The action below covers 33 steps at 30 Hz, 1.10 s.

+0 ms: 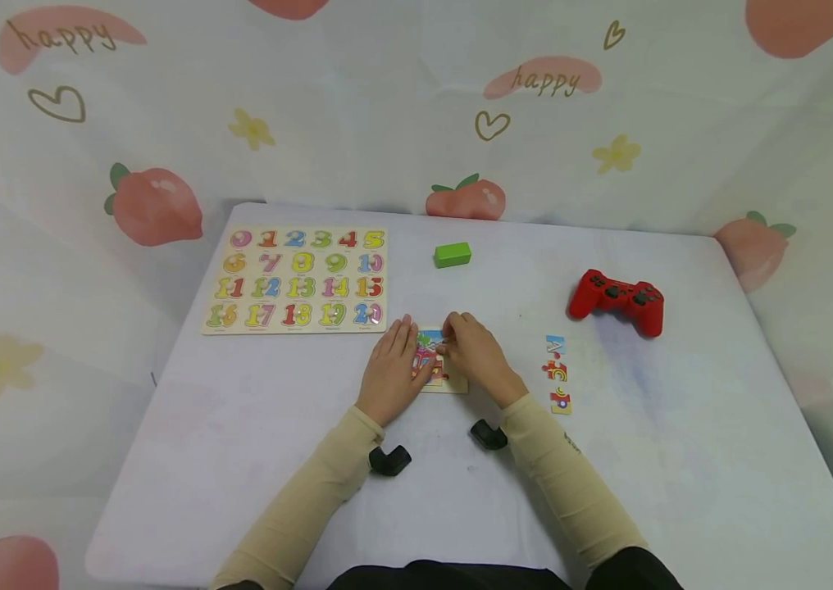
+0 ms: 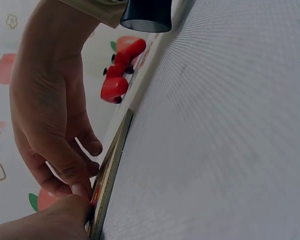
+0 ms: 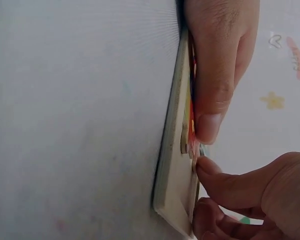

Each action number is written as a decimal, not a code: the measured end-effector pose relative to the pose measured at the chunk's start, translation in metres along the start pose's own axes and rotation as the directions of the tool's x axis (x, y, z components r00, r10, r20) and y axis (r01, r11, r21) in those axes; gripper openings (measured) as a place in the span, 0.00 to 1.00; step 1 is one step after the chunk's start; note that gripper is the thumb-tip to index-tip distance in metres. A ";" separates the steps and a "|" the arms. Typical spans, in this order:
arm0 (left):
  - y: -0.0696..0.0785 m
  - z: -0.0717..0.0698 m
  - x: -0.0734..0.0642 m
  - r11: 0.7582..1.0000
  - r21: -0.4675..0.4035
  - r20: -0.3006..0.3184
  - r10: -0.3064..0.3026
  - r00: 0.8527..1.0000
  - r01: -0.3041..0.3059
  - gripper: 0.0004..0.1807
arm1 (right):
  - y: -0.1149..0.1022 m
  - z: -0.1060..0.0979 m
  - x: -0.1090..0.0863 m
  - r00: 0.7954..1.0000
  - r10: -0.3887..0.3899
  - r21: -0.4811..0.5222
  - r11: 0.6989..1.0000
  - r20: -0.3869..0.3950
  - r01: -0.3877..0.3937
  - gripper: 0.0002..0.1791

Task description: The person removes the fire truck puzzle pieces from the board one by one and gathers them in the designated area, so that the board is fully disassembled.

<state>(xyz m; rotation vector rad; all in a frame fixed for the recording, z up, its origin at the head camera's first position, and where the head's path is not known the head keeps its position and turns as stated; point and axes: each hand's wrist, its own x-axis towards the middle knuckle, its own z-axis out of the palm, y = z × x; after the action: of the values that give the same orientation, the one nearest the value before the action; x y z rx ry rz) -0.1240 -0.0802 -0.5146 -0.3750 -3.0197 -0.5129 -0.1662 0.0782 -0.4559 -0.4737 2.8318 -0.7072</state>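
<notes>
A small wooden jigsaw board (image 1: 455, 383) with a colourful picture lies between the hands. My left hand (image 1: 389, 370) rests along its left side, fingers straight, with the thumb reaching over the picture. Over the board's upper right, my right hand (image 1: 477, 352) has its fingers curled and pinches a puzzle piece, mostly hidden by the fingertips. In the right wrist view, the right thumb and fingers (image 3: 230, 190) are at the board's surface, close to the left thumb (image 3: 210, 125). Fitted pieces (image 3: 191, 120) show beside the bare tray part (image 3: 177, 185).
Loose puzzle pieces (image 1: 555, 370) lie in a column to the right. A number board (image 1: 294, 280) is at the back left, a green block (image 1: 452, 255) at the back middle, and a red game controller (image 1: 617, 301) at the right. Black wrist mounts (image 1: 390, 461) sit near both wrists.
</notes>
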 end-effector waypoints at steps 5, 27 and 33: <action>0.002 -0.004 0.000 1.000 -0.008 0.016 -0.003 1.000 0.003 0.38 | 0.001 -0.001 0.003 0.999 0.032 0.061 0.998 0.015 -0.033 0.12; 0.003 -0.007 -0.001 1.000 -0.015 0.020 -0.011 1.000 0.012 0.39 | 0.013 -0.002 0.012 1.000 -0.008 0.217 0.976 0.012 0.005 0.08; 0.003 -0.006 0.000 1.000 -0.025 0.026 -0.007 1.000 0.008 0.39 | 0.019 -0.008 0.010 0.999 0.013 0.265 0.964 0.042 -0.024 0.07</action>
<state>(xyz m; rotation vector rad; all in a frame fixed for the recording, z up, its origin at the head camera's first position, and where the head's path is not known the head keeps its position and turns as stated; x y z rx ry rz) -0.1229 -0.0801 -0.5078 -0.3751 -3.0430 -0.5505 -0.1824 0.0945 -0.4592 -0.4101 2.6459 -1.0428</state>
